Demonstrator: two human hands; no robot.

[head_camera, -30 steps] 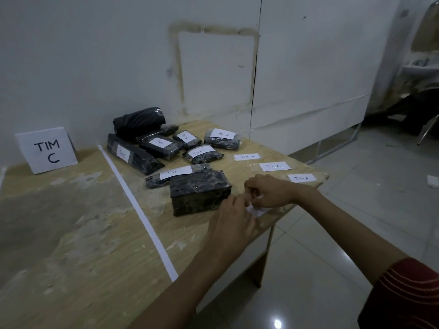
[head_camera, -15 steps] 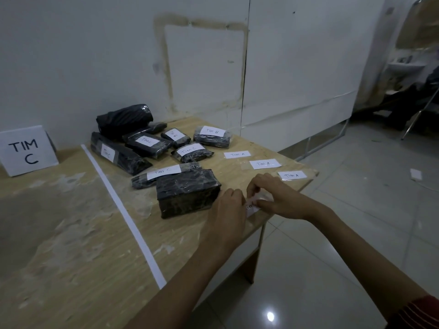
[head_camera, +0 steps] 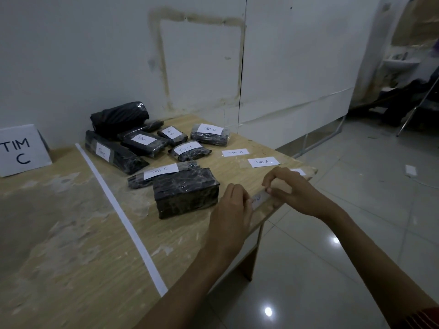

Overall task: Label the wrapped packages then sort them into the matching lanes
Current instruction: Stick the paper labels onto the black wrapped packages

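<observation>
Two hands hold one small white label (head_camera: 257, 200) between them at the right edge of a wooden worktop (head_camera: 71, 269). The left hand (head_camera: 231, 206) has its grip pinched on one end, and the right hand (head_camera: 293, 191) has its grip pinched on the other. Just left of them sits a plain black wrapped box (head_camera: 185, 191). Behind it lie smaller black packages (head_camera: 145, 142) (most marked TIM C or TIM B). Two loose labels (head_camera: 263, 161) reading TIM A lie near the right hand. A white strip (head_camera: 118, 214) divides the worktop, and a TIM C sign (head_camera: 20, 150) stands far left.
</observation>
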